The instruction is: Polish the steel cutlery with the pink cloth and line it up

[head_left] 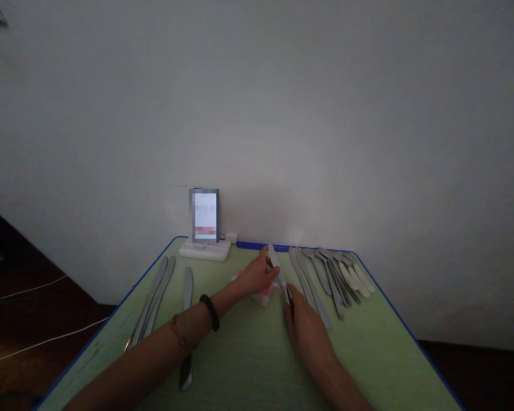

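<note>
A silver table knife [281, 278] is held between my two hands above the middle of the table. My left hand [257, 275] is closed on it near its far end, fingers and thumb on either side. Around its near end wraps my right hand [306, 325], hiding that part. Under my left hand lies a pink and white cloth or packet [263, 297], partly covered. Another knife [188, 285] rests flat on the left, with my left forearm crossing over it. Two more knives [157, 279] lie side by side near the left edge.
Two knives [306, 279] lie right of my hands. Beyond them are several spoons and forks [332, 279], some with white handles [360, 279]. A lit phone [205, 216] stands on a white base [192, 250] at the back left. The green table [240, 371] meets the wall.
</note>
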Tool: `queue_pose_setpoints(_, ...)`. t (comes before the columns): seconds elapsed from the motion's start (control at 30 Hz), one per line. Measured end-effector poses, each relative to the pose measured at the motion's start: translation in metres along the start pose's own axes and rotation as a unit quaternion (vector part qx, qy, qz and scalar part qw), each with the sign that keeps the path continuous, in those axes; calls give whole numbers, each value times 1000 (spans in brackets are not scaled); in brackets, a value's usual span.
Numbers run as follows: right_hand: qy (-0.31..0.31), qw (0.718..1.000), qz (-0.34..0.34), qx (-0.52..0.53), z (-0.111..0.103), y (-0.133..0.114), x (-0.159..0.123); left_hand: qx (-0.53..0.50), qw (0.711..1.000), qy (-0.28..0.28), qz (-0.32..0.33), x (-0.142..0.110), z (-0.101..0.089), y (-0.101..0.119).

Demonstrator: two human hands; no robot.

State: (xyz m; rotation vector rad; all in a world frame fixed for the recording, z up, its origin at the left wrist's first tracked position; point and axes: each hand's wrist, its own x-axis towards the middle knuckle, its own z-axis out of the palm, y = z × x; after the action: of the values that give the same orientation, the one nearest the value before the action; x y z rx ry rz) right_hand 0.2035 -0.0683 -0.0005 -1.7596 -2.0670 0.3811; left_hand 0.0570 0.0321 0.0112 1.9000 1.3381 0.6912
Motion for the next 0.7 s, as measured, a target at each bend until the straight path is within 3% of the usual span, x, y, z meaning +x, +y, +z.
queue_pose_setpoints(0.17,-24,995,31,-94,1,-6,7,132,991,-26,10,-13,-8,-1)
queue_pose_setpoints(0.37,35,985,26,-169,0,-7,11,259,963,-46,63,-12,-8,8)
queue_pose_setpoints(0.57,75,979,12,-191,-19,13,7,301,946,-82,92,-3,9,9)
queue_pose_setpoints(0.7,58,978,-1,-200,-17,27,5,307,941,-107,95,4,17,2)
